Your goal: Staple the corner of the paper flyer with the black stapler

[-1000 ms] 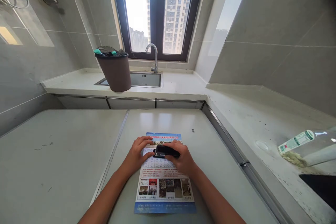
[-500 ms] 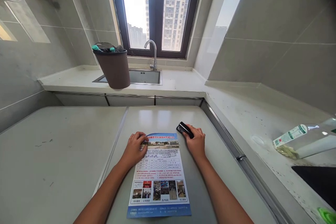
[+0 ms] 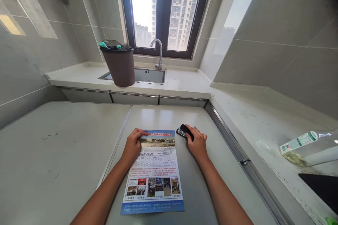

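Right hand (image 3: 198, 143) angled inward, clasping stapler (image 3: 183, 132) — left hand (image 3: 132, 147) bent over flyer (image 3: 155, 168), grip unclear.

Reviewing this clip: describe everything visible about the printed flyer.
The flyer looks like glossy paper, with blue at its top and bottom edges, a red heading, a building photo, a table, red lines and a row of small photos; the smallest print is unreadable. It lies face up, slightly slanted, on the pale tabletop. The left hand touches its upper left corner. Whether it is one sheet or several, I can't tell.
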Demonstrator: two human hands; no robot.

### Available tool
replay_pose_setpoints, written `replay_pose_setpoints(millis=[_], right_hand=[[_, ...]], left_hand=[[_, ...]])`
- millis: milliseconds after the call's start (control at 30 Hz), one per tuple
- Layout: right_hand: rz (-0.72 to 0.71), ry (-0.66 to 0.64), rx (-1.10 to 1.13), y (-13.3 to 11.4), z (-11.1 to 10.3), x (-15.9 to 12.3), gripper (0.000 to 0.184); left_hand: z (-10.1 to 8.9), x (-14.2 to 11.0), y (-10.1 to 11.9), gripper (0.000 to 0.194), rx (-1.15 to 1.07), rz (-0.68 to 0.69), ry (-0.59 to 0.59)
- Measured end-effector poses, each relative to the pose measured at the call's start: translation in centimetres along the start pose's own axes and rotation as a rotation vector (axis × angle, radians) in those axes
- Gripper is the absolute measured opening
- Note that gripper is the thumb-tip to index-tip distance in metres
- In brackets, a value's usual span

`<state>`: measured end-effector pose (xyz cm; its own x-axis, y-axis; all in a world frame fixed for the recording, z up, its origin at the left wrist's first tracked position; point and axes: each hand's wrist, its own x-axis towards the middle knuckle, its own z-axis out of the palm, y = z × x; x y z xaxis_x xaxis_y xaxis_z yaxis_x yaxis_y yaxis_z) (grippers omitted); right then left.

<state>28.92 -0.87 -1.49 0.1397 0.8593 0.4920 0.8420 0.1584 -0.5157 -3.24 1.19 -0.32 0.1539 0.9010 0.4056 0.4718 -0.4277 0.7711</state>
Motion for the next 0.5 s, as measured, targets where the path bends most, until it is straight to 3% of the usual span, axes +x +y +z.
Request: replay_pose_setpoints(millis=[167,267,500], right_hand=[[-0.095,-0.13,0.079,-1.2,-1.3,-0.1,0.036],[-0.16,-0.197,0.129,-1.9,-1.9,-0.1,0.026],[-0.303,-0.376,0.214,-2.7,-2.5,-0.3,0.027]], left_hand=[[-0.4,0.4,0.1,0.037,-0.019,-0.048,0.136],[-0.4,0.5,-0.4,0.036,-0.026,-0.066,0.153],[-0.2,0.4,-0.7,0.037,0.017,-0.063,0.15]])
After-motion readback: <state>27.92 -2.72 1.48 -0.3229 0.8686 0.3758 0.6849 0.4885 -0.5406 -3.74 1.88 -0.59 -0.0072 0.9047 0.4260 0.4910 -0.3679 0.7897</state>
